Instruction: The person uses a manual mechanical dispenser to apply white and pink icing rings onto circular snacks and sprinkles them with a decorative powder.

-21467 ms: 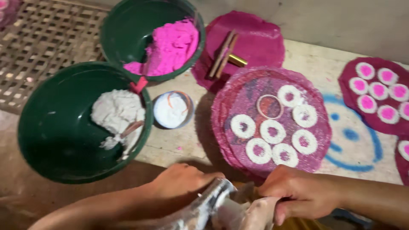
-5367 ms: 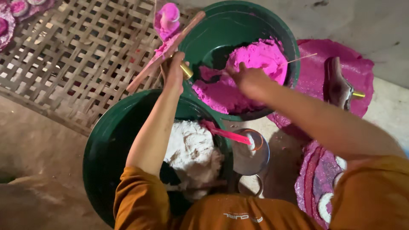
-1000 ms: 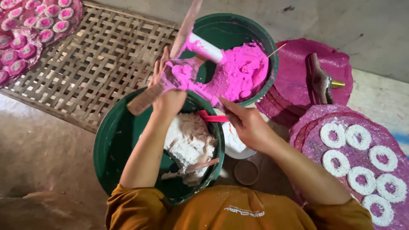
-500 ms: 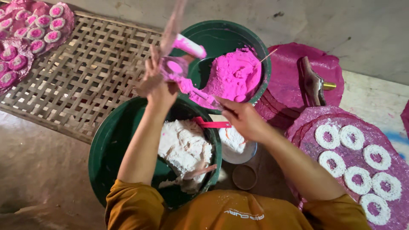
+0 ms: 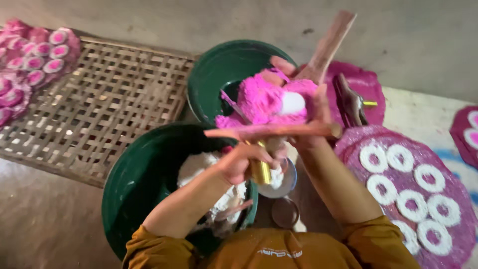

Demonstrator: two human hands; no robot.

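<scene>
Nearest the camera are the orange sleeves and both forearms, reaching forward over the floor. The left hand (image 5: 239, 164) is clenched around a short brass-coloured metal cylinder (image 5: 260, 169), held upright just above a small shallow round dish (image 5: 284, 182) that carries a little white powder. A small empty ring-shaped lid (image 5: 285, 213) lies just beside that dish. Below the left forearm sits a large dark green round bowl (image 5: 134, 194) holding a lumpy heap of white, chalky paste (image 5: 204, 172).

To the right, a round magenta-dusted tray (image 5: 448, 219) carries thick white rings with pink hollow centres (image 5: 401, 201), set in rows.

Further out, the right hand (image 5: 311, 124) has its grip closed on a long, flat pink-stained wooden stick (image 5: 271, 132) lying across the fingers, with a second wooden slat (image 5: 328, 45) rising steeply from the same hand. The hand also bears a mound of bright pink powder with a smooth white oval lump (image 5: 293, 103) pressed into it. Behind stands a second dark green bowl (image 5: 219, 74) with pink powder inside.

Farthest left, a woven bamboo lattice mat (image 5: 99, 109) lies flat, with small pink-centred discs (image 5: 35, 65) at its far corner.
</scene>
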